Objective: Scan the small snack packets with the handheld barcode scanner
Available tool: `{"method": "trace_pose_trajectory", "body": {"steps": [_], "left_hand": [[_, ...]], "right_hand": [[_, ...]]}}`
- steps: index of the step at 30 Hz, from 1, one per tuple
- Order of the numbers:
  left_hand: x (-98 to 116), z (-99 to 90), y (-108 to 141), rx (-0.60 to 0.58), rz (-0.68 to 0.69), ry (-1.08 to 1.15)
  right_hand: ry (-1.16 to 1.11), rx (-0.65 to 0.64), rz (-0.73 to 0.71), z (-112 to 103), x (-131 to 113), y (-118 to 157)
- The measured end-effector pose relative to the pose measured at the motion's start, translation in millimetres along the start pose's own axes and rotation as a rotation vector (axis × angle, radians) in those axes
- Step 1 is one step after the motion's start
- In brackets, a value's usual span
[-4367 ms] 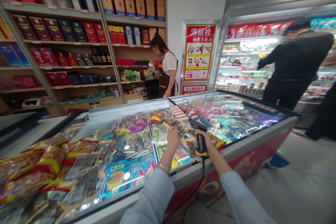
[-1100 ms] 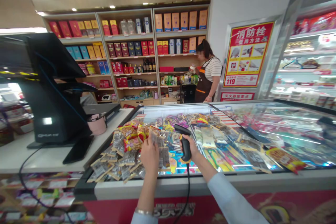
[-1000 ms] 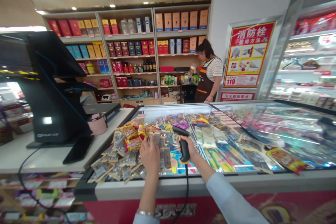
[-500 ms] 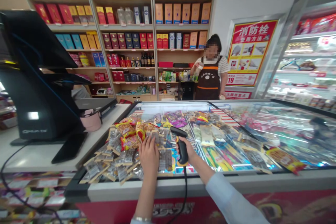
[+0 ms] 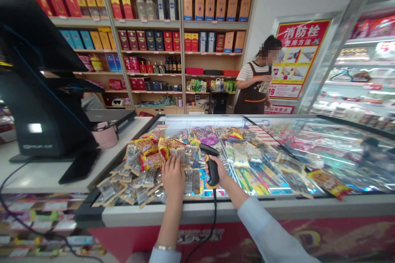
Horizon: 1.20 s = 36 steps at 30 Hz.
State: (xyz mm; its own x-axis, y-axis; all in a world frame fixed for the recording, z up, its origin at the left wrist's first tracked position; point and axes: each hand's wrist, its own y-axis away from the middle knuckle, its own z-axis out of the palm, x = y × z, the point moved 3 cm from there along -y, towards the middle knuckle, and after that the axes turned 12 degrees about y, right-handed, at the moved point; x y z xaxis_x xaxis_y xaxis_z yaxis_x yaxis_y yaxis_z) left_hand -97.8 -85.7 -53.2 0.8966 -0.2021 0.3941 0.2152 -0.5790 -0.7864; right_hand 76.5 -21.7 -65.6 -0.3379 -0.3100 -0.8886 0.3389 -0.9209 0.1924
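Observation:
My right hand (image 5: 218, 171) is wrapped round the grip of a black and yellow barcode scanner (image 5: 212, 168), its head pointing left over the packets. A cord hangs from the base of the handle. With fingers stretched out, my left hand (image 5: 173, 174) lies on the clear snack packets (image 5: 193, 181) near the front of the freezer top. Just beyond its fingertips are red and yellow snack bags (image 5: 151, 161). More clear packets with tan edges (image 5: 120, 183) are heaped to the left of that hand.
The glass-topped freezer (image 5: 277, 205) spans the front. On the left counter stand a black till screen (image 5: 46, 90), a pink cup (image 5: 105, 134) and a black phone-like slab (image 5: 79, 166). One snack bag (image 5: 329, 181) lies to the right. A co-worker in an apron (image 5: 254, 86) stands beyond the freezer.
The co-worker has turned and shifted to the right. My hands keep almost the same place over the packets, the scanner still in the right one. The view has tilted slightly.

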Motion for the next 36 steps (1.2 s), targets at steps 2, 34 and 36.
{"method": "trace_pose_trajectory", "body": {"steps": [2, 34, 36], "left_hand": [[0, -0.7, -1, 0.009, 0.000, 0.007], [274, 127.3, 8, -0.442, 0.143, 0.583], [286, 137.0, 17, -0.530, 0.126, 0.571]], "right_hand": [[0.005, 0.004, 0.000, 0, 1, -1], [0.029, 0.460, -0.348, -263, -147, 156], [0.036, 0.481, -0.346, -276, -146, 160]]}}
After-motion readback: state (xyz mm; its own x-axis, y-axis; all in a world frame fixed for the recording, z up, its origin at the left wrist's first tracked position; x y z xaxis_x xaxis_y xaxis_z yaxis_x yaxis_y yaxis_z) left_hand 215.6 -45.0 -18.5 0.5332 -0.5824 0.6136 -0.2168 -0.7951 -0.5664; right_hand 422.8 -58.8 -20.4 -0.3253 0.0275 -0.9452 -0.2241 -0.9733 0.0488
